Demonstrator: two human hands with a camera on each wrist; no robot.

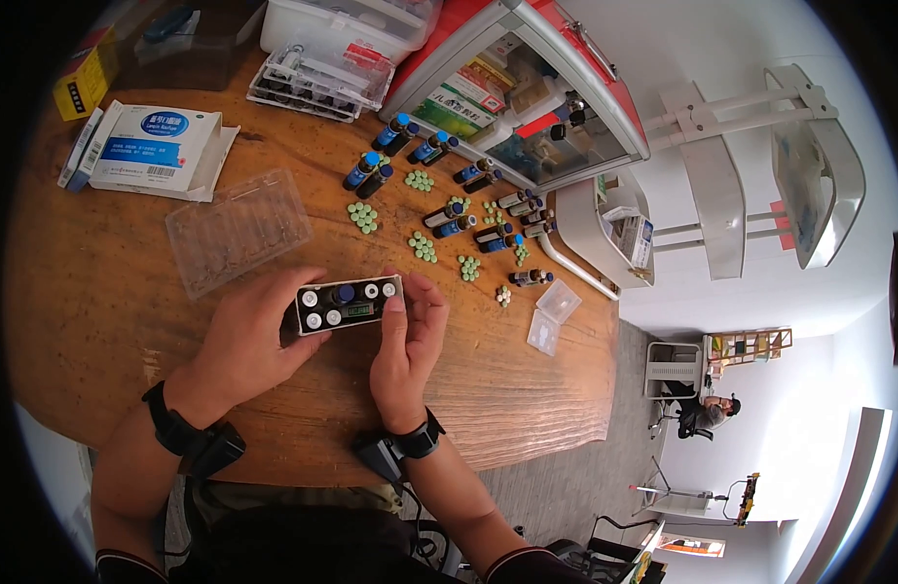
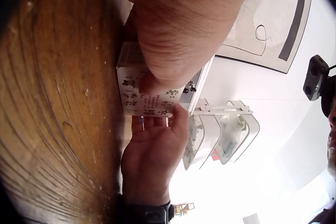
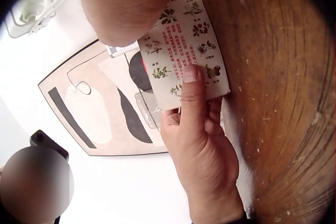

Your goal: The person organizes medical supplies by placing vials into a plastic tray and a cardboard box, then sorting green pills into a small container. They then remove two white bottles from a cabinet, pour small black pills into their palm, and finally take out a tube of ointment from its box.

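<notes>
Both hands hold a small open carton [image 3: 202, 43] above the wooden table, its walls printed with plants and red text. My left hand [image 1: 244, 336] grips its left end, and in the right wrist view the left thumb [image 3: 192, 85] lies along the printed side. At the other end my right hand [image 1: 410, 336] grips the carton, with the thumb [image 1: 395, 316] over the rim beside a capped vial. Several vials with pale caps [image 1: 313, 320] stand inside, with one dark blue cap [image 1: 344, 294] among them. The right fingers are partly hidden behind the carton.
Brown bottles with blue caps [image 1: 434, 146] and piles of green tablets [image 1: 422, 246] spread beyond the hands. A clear plastic tray [image 1: 239, 232] and a white-and-blue box [image 1: 157, 151] lie left. A small clear case [image 1: 556, 304] sits right, a red-and-silver cabinet [image 1: 624, 127] behind.
</notes>
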